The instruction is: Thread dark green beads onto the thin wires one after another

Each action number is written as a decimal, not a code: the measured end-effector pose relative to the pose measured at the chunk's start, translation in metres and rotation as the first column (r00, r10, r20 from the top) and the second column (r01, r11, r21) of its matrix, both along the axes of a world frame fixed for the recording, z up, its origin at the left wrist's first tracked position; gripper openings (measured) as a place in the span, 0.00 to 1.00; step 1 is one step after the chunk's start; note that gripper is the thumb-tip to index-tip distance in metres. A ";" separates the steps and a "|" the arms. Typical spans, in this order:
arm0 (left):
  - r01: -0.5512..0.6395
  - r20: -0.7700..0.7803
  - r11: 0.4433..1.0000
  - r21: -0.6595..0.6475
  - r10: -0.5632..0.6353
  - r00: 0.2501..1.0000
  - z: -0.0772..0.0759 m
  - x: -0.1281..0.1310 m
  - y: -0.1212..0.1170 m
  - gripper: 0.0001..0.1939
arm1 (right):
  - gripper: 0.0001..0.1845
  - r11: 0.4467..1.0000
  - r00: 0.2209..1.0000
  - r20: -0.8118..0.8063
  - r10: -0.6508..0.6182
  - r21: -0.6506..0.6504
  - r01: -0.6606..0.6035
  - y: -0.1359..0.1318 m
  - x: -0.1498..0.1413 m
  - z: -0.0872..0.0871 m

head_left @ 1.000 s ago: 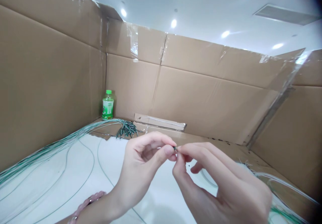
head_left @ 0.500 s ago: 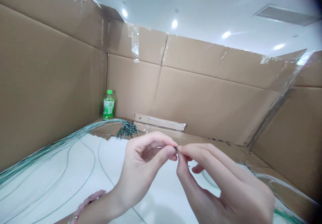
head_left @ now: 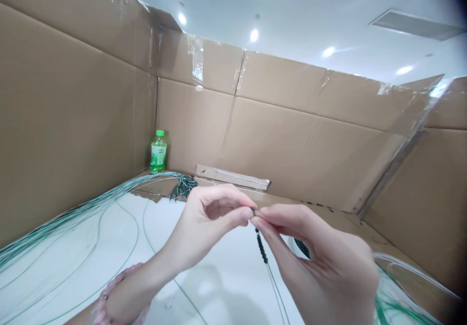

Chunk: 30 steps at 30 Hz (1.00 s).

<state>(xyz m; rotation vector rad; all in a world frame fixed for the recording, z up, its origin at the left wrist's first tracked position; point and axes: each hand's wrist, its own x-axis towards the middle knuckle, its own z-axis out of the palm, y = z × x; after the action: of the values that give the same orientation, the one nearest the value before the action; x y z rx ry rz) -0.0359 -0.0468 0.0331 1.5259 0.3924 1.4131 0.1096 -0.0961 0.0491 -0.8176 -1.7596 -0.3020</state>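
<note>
Right grip (head_left: 321, 249) at top of black strand (head_left: 261, 248)

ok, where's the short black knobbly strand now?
Lower middle of the head view: the short black knobbly strand is between left hand and right hand, beside the right thumb.

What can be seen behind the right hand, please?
Behind the right hand, a dark patch with a pale curved edge and green strands partly show. The hand covers the rest; I cannot identify the patch.

The hands (head_left: 199, 232) mostly hide a tiny green piece (head_left: 253, 211) between them.
</note>
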 end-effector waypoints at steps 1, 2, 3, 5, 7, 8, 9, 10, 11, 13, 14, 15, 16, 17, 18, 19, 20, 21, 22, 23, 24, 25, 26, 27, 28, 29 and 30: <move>0.006 -0.020 1.000 0.008 -0.006 1.000 0.001 -0.001 0.001 0.04 | 0.08 1.000 1.000 -0.001 0.008 -0.009 -0.008 0.001 0.001 0.000; 0.002 -0.040 1.000 0.022 -0.001 0.999 0.001 -0.002 0.002 0.05 | 0.08 1.000 1.000 0.000 0.012 -0.018 -0.012 0.001 0.001 -0.001; -0.012 -0.059 0.999 0.038 0.014 0.998 0.001 -0.002 0.003 0.05 | 0.09 0.999 1.000 0.002 0.012 -0.030 -0.012 0.002 0.001 -0.001; -0.068 -0.082 0.994 0.081 0.075 0.994 0.000 -0.002 0.004 0.06 | 0.09 0.998 1.000 -0.004 0.016 -0.053 -0.016 0.004 0.001 -0.001; -0.142 -0.072 0.980 0.137 0.153 0.986 -0.001 -0.002 0.003 0.06 | 0.10 0.997 0.998 -0.056 0.030 -0.072 -0.034 0.007 -0.002 -0.002; -0.175 -0.062 0.971 0.165 0.187 0.980 -0.002 -0.001 0.003 0.05 | 0.10 0.996 0.995 -0.090 0.037 -0.082 -0.044 0.008 -0.003 -0.003; -0.203 -0.049 0.961 0.190 0.216 0.975 -0.002 0.000 0.003 0.05 | 0.11 0.995 0.992 -0.124 0.039 -0.091 -0.050 0.009 -0.005 -0.003; -0.227 -0.037 0.950 0.213 0.240 0.970 -0.003 0.000 0.002 0.05 | 0.11 0.994 0.987 -0.154 0.040 -0.097 -0.055 0.010 -0.006 -0.004; -0.249 -0.024 0.940 0.233 0.262 0.965 -0.003 0.001 0.002 0.04 | 0.12 0.993 0.983 -0.178 0.041 -0.104 -0.060 0.011 -0.007 -0.005; -0.295 0.003 0.917 0.267 0.305 0.952 -0.004 0.003 0.002 0.05 | 0.12 0.990 0.976 -0.210 0.051 -0.115 -0.077 0.012 -0.009 -0.006; -0.318 0.017 0.905 0.281 0.327 0.945 -0.004 0.004 0.003 0.05 | 0.13 0.988 0.973 -0.225 0.059 -0.124 -0.088 0.013 -0.009 -0.006; -0.340 0.028 0.893 0.294 0.348 0.937 -0.004 0.005 0.003 0.06 | 0.13 0.985 0.969 -0.239 0.067 -0.136 -0.102 0.014 -0.010 -0.006; -0.360 0.037 0.881 0.308 0.367 0.929 -0.005 0.005 0.004 0.06 | 0.14 0.982 0.964 -0.255 0.073 -0.150 -0.114 0.015 -0.010 -0.006; -0.379 0.047 0.867 0.324 0.385 0.922 -0.005 0.006 0.005 0.06 | 0.16 0.979 0.959 -0.274 0.076 -0.163 -0.124 0.015 -0.011 -0.005; -0.397 0.052 0.853 0.339 0.404 0.913 -0.006 0.007 0.006 0.06 | 0.16 0.976 0.952 -0.296 0.075 -0.176 -0.132 0.016 -0.011 -0.005; -0.416 0.061 0.835 0.359 0.423 0.904 -0.007 0.008 0.007 0.06 | 0.17 0.972 0.944 -0.320 0.074 -0.187 -0.140 0.017 -0.011 -0.005; -0.435 0.074 0.816 0.382 0.442 0.894 -0.008 0.009 0.008 0.06 | 0.18 0.969 0.937 -0.342 0.073 -0.197 -0.147 0.018 -0.012 -0.005; -0.452 0.090 0.794 0.406 0.458 0.885 -0.009 0.009 0.009 0.07 | 0.18 0.966 0.930 -0.359 0.075 -0.206 -0.158 0.018 -0.012 -0.004; -0.466 0.100 0.777 0.424 0.471 0.876 -0.009 0.010 0.009 0.07 | 0.18 0.962 0.925 -0.372 0.078 -0.215 -0.168 0.019 -0.011 -0.004; -0.475 0.108 0.762 0.440 0.480 0.871 -0.010 0.010 0.010 0.07 | 0.18 0.959 0.923 -0.375 0.081 -0.224 -0.175 0.019 -0.011 -0.004; -0.477 0.112 0.753 0.452 0.483 0.868 -0.010 0.010 0.011 0.08 | 0.18 0.956 0.924 -0.373 0.083 -0.231 -0.179 0.019 -0.011 -0.004; -0.472 0.107 0.754 0.458 0.480 0.871 -0.010 0.011 0.011 0.07 | 0.18 0.955 0.928 -0.364 0.084 -0.237 -0.179 0.020 -0.010 -0.004; -0.461 0.095 0.764 0.452 0.473 0.876 -0.009 0.011 0.011 0.07 | 0.18 0.954 0.933 -0.351 0.082 -0.243 -0.175 0.020 -0.009 -0.004; -0.445 0.081 0.780 0.439 0.459 0.885 -0.009 0.012 0.011 0.06 | 0.18 0.954 0.939 -0.336 0.077 -0.250 -0.167 0.020 -0.009 -0.004; -0.427 0.068 0.802 0.418 0.441 0.895 -0.009 0.012 0.011 0.06 | 0.19 0.953 0.945 -0.321 0.070 -0.259 -0.158 0.019 -0.008 -0.004; -0.405 0.055 0.825 0.394 0.419 0.906 -0.008 0.012 0.010 0.06 | 0.19 0.952 0.950 -0.307 0.063 -0.268 -0.150 0.019 -0.008 -0.004; -0.385 0.043 0.848 0.365 0.398 0.916 -0.008 0.013 0.010 0.06 | 0.19 0.951 0.954 -0.296 0.056 -0.276 -0.141 0.018 -0.007 -0.003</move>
<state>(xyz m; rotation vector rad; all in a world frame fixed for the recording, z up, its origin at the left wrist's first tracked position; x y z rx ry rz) -0.0231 -0.0372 0.0255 1.8466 0.5037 1.8635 0.1021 -0.0776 0.0456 -0.9293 -1.5844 0.1469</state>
